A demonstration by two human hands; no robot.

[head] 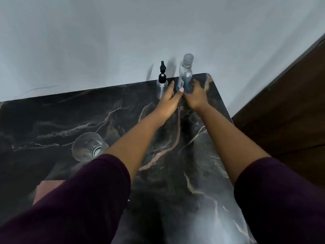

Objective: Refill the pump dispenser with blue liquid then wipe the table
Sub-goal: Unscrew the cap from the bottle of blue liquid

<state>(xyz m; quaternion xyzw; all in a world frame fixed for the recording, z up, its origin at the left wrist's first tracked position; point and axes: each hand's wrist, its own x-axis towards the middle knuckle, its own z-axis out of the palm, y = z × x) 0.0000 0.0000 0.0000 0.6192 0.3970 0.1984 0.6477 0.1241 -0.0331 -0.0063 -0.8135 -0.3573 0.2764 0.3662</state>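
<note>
Head view: opening step, by the look of it, securing the capped bottle of blue liquid [184,76] at the far edge of the dark marble table [70,117]. Right hand [195,96] wrapped around its base, left hand [171,98] pressed against it with thumb on the label, fingers fairly straight. Pump dispenser [162,85] upright, just left of the left hand, untouched. Next, probably: uncapping, pump removal.

Far right corner is crowding: pump dispenser [162,86] and bottle [185,74] are standing just beside each other against the wall [105,41]. A glass [88,146] is occupying the left; dark table [175,173] between is lying open.
</note>
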